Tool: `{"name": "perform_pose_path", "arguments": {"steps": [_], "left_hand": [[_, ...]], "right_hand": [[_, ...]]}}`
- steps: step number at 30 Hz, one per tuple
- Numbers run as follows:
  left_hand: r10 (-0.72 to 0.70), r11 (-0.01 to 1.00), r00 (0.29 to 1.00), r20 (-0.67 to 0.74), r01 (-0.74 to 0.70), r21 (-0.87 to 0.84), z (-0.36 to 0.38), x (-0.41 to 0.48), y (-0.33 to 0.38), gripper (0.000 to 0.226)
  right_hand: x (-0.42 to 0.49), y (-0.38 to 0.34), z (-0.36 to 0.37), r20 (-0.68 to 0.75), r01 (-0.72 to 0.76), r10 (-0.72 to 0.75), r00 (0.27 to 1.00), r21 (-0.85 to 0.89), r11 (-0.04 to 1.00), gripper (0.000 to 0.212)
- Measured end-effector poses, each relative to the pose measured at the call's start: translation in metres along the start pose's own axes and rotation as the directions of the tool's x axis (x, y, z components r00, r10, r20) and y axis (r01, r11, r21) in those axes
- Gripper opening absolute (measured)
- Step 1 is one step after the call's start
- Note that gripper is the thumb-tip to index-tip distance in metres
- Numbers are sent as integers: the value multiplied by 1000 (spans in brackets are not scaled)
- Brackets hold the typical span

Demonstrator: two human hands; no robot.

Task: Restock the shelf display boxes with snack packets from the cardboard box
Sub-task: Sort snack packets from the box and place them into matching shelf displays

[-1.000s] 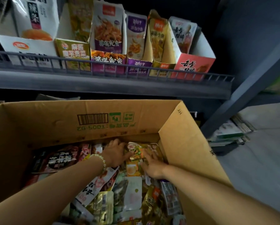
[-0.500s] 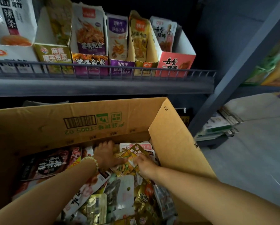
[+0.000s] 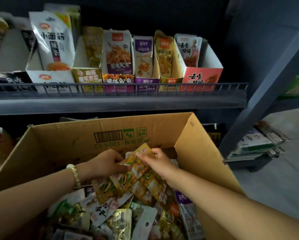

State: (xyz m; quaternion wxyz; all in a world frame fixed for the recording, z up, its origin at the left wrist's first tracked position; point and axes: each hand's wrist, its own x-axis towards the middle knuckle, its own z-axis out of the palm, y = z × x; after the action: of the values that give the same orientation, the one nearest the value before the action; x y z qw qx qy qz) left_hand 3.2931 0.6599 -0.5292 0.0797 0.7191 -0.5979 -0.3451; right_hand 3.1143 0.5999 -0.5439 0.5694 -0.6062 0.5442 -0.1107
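Both hands on a fan of yellow-and-green foil snack packets (image 3: pixel 135 172), inside the open brown cardboard box (image 3: pixel 72 144).

On my feed the left hand (image 3: pixel 107 164), a pale bead bracelet (image 3: pixel 74 174) at its wrist, pinches the fan's left edge with curled fingers. The right hand (image 3: pixel 156 163) grips the top packets, thumb laid across the gold one. The bunch sits just above the loose heap of mixed packets (image 3: pixel 121 219) filling the box, near its far wall. Above, on the grey metal shelf (image 3: pixel 110 105) behind a wire rail (image 3: pixel 145 84), stands the row of paper display boxes (image 3: pixel 201 78). An olive-yellow one (image 3: pixel 87 77) among them holds a packet upright.
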Motion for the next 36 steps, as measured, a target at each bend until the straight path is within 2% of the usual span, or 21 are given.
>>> {"name": "perform_pose_path", "arguments": {"steps": [3, 6, 8, 11, 14, 18, 21, 25, 27, 29, 30, 32, 34, 36], "left_hand": [[-22, 999, 998, -67, 19, -36, -31, -47, -2, 24], [-72, 977, 986, -149, 40, -210, -55, -84, -3, 23], [-104, 920, 971, -214, 12, -392, -62, -98, -1, 27], [-125, 783, 955, -267, -70, -617, -64, -107, 6, 23], [-81, 654, 977, -199, -99, -750, -58, -105, 13, 25], [-60, 629, 993, -102, -41, -776, -41, -97, 12, 34], [-54, 588, 998, -11, 23, -809, -34, -97, 10, 36], [-101, 576, 987, -122, -42, -817, -38, -95, 4, 30], [-145, 516, 978, -153, -57, -854, -42, -96, -1, 32], [-163, 475, 971, -177, -80, -876, -46, -98, -7, 33], [-159, 464, 968, -194, -100, -880, -47, -98, -9, 34], [-137, 430, 963, -232, -153, -890, -49, -100, -9, 36], [-106, 396, 953, -284, -221, -891, -50, -101, -8, 35], [-102, 384, 934, -343, -281, -880, -51, -100, -7, 33]], "right_hand": [[-18, -21, 0, 166, 148, -128, 978, -117, 982, 57], [-31, -39, 1, 284, 191, -188, 940, 19, 981, 49], [-38, -51, 3, 282, 200, -223, 933, 107, 974, 43], [-49, -70, 7, 218, 280, -309, 926, 156, 947, 39], [-55, -78, 12, 154, 324, -349, 924, 168, 931, 30], [-55, -67, 17, 161, 260, -285, 945, 160, 952, 15], [-53, -60, 14, 167, 241, -259, 951, 124, 963, 17], [-51, -68, 7, 168, 320, -320, 932, 30, 947, 21], [-50, -71, -1, 240, 348, -316, 918, -105, 932, 27], [-52, -73, -9, 342, 305, -234, 910, -168, 937, 31], [-53, -74, -13, 357, 276, -209, 910, -149, 949, 31], [-54, -77, -19, 273, 248, -229, 934, -35, 968, 32], [-52, -79, -26, 138, 200, -232, 963, 211, 957, 39], [-47, -81, -34, 37, 172, -218, 975, 490, 855, 44]]}}
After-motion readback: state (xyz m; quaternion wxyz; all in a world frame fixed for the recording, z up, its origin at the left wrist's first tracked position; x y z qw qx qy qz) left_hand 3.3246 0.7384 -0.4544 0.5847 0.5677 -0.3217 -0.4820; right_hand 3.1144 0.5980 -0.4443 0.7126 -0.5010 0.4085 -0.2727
